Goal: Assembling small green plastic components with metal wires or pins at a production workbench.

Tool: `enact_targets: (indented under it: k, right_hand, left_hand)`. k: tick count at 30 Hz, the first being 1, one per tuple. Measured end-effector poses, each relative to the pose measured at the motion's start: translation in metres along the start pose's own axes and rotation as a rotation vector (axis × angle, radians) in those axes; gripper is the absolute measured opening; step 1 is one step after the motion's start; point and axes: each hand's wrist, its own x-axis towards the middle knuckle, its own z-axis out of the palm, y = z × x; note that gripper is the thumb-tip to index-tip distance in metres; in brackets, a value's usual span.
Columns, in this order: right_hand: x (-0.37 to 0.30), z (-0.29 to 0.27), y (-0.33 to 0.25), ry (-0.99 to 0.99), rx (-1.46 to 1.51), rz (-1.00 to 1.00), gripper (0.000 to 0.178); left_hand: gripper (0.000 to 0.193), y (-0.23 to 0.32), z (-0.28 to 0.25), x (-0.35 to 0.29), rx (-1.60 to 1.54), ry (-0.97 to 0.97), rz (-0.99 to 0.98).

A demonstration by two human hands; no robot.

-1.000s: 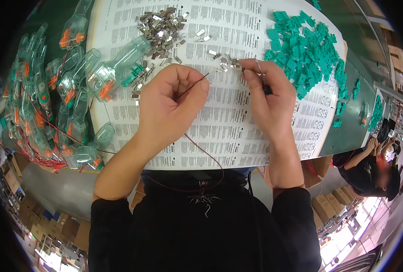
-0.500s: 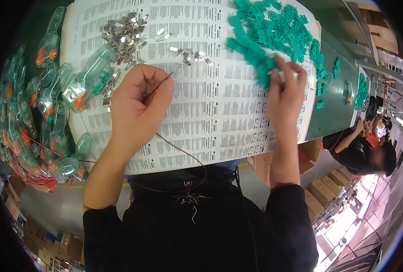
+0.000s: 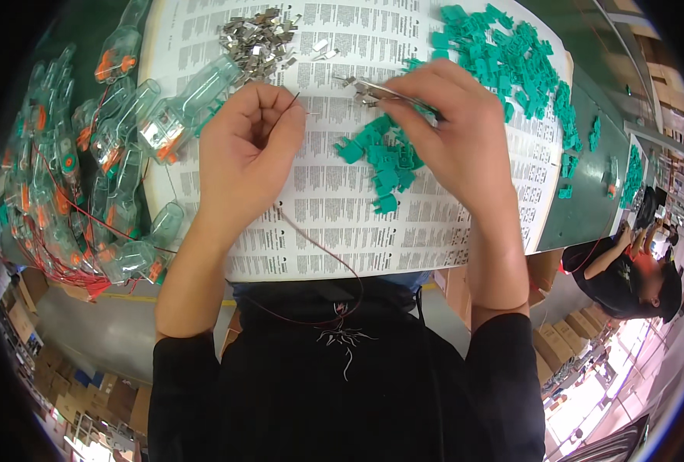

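At the far left, a cluster of clear green-tinted housings [image 3: 71, 158] with orange inserts lies on the dark green table [image 3: 582, 154]; several overlap the edge of the printed white sheet [image 3: 427, 231]. Red leads [image 3: 57, 269] gather at the near end of the cluster.

To the right of the housings, a pile of small metal pieces [image 3: 257, 46] rests on the sheet. Nearer the person, the left hand [image 3: 246, 146] is raised over the sheet, thumb and index finger pinched together on a thin dark-red wire [image 3: 326, 250], remaining fingers curled. A short wire end projects past the fingertips; the length hangs down and loops over the person's lap.

Between the hands, a few metal clips [image 3: 361, 94] lie at the tip of a slim metal tool [image 3: 386, 90]. Nearer the person, a small group of green plastic parts [image 3: 388, 158] lies on the sheet.

The right hand [image 3: 465, 131] grips the tool between thumb and fingers; whether its tip holds a clip cannot be determined. Beyond this hand and to its right is a larger heap of green parts [image 3: 504, 58]. At the far right, a co-worker [image 3: 611, 277] in a black top is seated.
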Motion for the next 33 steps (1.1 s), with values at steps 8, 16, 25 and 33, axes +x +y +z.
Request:
enact_targets:
  k: [8, 16, 25, 33]
  right_hand:
    - [0.021, 0.023, 0.01, -0.176, -0.149, -0.07, 0.011]
    - [-0.06, 0.016, -0.048, -0.156, 0.627, 0.523, 0.011]
    - [-0.088, 0.035, -0.019, 0.071, 0.47, 0.247, 0.014]
    - [-0.064, 0.014, 0.008, 0.247, -0.027, 0.17, 0.015]
  left_hand:
    - [0.009, 0.011, -0.003, -0.005, -0.119, -0.235, -0.116]
    - [0.015, -0.006, -0.003, -0.003, 0.002, -0.115, -0.022]
    - [0.031, -0.007, 0.019, -0.012, 0.65, -0.257, 0.537]
    - [0.03, 0.009, 0.01, -0.009, 0.43, -0.136, 0.016]
